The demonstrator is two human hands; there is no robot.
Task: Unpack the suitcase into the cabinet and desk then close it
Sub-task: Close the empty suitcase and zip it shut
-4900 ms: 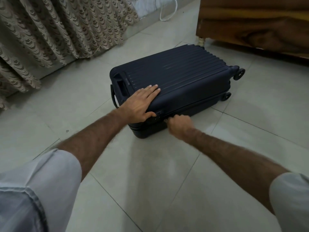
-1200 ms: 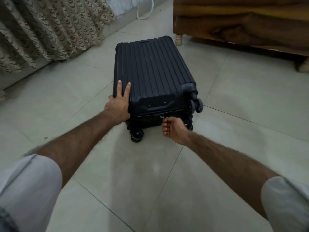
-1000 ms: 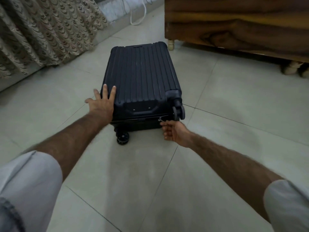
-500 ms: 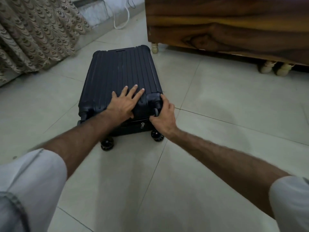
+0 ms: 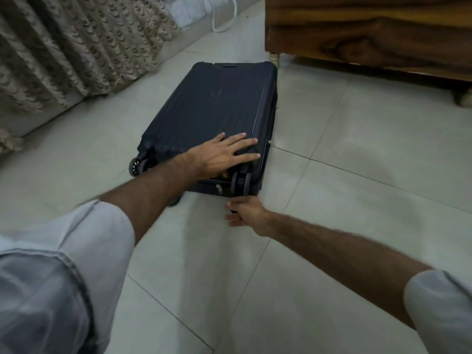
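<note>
A dark blue ribbed hard-shell suitcase (image 5: 214,108) lies flat on the tiled floor, its wheel end toward me. My left hand (image 5: 224,155) rests flat on the lid near the right wheel corner, fingers spread. At that corner a narrow gap (image 5: 221,175) shows something brownish inside. One zipper pull (image 5: 218,189) hangs on the near end, another (image 5: 268,141) on the right side. My right hand (image 5: 244,213) is low at the near right corner, thumb and fingers curled round a small dark part that looks like the lower wheel (image 5: 232,210).
A wooden cabinet (image 5: 367,34) on short feet stands at the back right, close to the suitcase's far corner. A patterned curtain (image 5: 76,47) hangs on the left. A white cable (image 5: 224,16) lies by the back wall. Pale floor tiles (image 5: 357,149) spread to the right.
The suitcase has swung a little, so its right side now shows. My left hand slid toward the right wheel corner. My right hand dropped from that corner to the lower wheel.
</note>
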